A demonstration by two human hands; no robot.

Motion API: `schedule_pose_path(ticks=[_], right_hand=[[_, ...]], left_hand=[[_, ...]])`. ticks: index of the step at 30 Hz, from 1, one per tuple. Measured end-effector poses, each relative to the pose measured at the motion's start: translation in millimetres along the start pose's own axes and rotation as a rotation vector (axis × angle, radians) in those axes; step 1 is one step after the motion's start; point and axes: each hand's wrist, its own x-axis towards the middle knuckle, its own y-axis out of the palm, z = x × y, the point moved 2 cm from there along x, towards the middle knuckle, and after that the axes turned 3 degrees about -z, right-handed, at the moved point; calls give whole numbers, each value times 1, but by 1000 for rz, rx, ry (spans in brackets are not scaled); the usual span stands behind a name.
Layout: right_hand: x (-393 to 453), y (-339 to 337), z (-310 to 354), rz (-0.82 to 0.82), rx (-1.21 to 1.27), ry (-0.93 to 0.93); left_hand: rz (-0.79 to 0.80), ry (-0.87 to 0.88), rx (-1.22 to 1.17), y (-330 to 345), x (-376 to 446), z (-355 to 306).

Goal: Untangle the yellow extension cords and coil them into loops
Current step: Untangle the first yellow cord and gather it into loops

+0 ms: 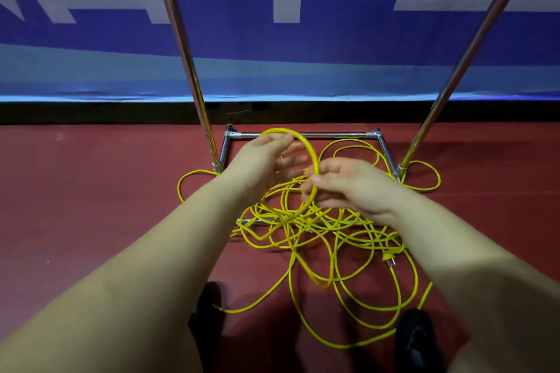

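Along the far side of the scene hangs a large blue banner [272, 39] with pale block shapes, ending at a dark strip where it meets a dark red floor [91, 206]. On that floor stands a shiny metal rack [303, 134]: two tall poles slant up and out of view, one left and one right, joined low down by a rectangle of thin bars.

Two bare forearms reach in from the near edge toward the middle. Under them, yellow cords [333, 230] lie in a loose tangle of many overlapping loops, spread over the near bar of the rack and out onto the floor. One loop curls past the foot of the left pole, another past the foot of the right pole, and longer strands trail toward the near edge. A yellow plug [388, 257] lies at the right side of the tangle.

A raised loop [309, 148] of cord arches between the hands. The left hand [266, 157] is wide, fingers spread and blurred, at the far-left part of the loop. The right hand [345, 185] pinches the loop's right side between thumb and fingers.

Two dark shoes show at the near edge, a left shoe [209, 312] and a right shoe [415, 339], on either side of the trailing strands.
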Motion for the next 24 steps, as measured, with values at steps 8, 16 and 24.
schedule_pose_path(ticks=[8, 16, 24], right_hand=[[7, -49, 13, -412, 832, -59], [0, -30, 0, -106, 181, 114], [0, -24, 1, -76, 75, -3]], left_hand=[[373, -75, 738, 10, -16, 31], [107, 15, 167, 12, -9, 9], [43, -45, 77, 5, -4, 6]])
